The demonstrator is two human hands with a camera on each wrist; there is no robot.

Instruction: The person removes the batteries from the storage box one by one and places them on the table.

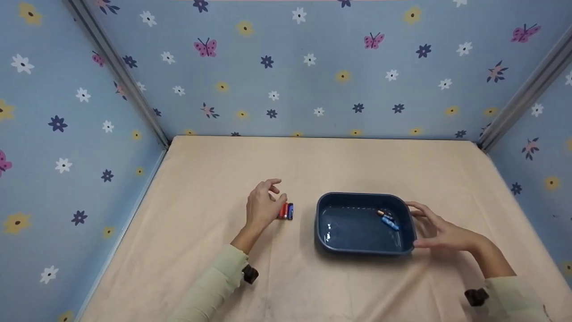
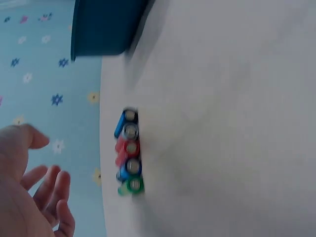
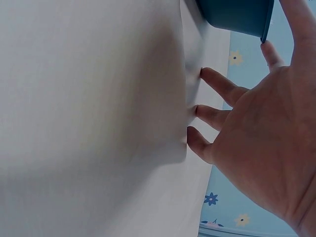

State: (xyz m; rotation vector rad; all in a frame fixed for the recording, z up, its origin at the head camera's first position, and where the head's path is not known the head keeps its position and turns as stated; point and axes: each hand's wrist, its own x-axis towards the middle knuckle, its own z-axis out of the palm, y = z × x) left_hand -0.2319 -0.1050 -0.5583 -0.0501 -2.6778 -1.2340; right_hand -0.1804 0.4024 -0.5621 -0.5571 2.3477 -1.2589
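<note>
Several small cylindrical batteries [image 1: 290, 211] stand side by side in a row on the cloth, with blue, red and green casings in the left wrist view. Over them in the head view hovers my left hand [image 1: 262, 208], fingers loosely bent; in the left wrist view the hand [image 2: 34, 182] is apart from the row and holds nothing. A dark blue rectangular bin [image 1: 348, 230] sits to the right, with a light blue battery [image 1: 390, 223] and darker, copper-ended ones [image 1: 383, 213] inside. My right hand [image 1: 447, 233] spreads its fingers and touches the bin's right rim with thumb and index finger.
A cream cloth [image 1: 286, 165] with creases covers the table. Blue flower-patterned panels [image 1: 304, 80] stand behind and at both sides, joined by grey metal posts [image 1: 120, 71]. Each sleeve bears a small black wrist device [image 1: 250, 274].
</note>
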